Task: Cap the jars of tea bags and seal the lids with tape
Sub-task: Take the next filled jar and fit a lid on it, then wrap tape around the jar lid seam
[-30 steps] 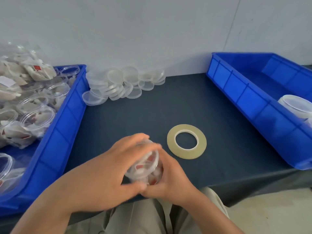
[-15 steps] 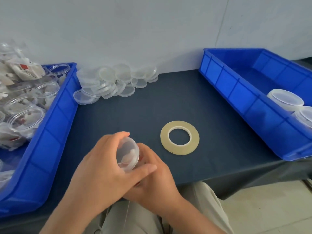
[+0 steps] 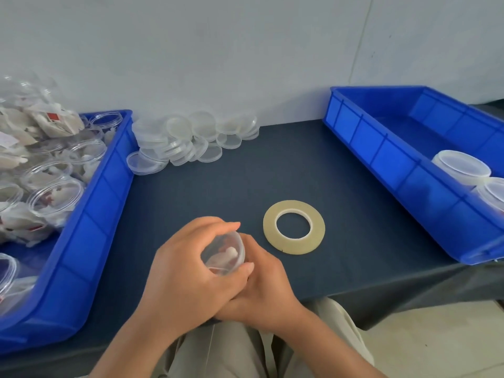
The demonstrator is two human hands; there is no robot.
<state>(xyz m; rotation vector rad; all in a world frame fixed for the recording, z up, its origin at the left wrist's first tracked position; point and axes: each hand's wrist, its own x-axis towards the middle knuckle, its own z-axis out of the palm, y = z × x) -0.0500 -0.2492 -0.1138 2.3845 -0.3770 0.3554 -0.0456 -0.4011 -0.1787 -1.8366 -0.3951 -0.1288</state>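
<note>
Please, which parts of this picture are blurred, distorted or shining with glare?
Head view: the left hand and the jar it grips look slightly motion-blurred, while the tape is sharp. Head view: the wide-angle lens bows the left bin. Head view: light is even and shadows faint, with mild glints on the open jars.

Both hands hold a small clear plastic jar of tea bags [image 3: 224, 253] tilted above the dark blue table [image 3: 272, 173]: the left hand [image 3: 188, 271] curls over it, the right hand [image 3: 266, 285] grips beneath. A flat yellowish tape roll [image 3: 294, 227] lies just beside, between two blue plastic bins [image 3: 90, 222].
</note>
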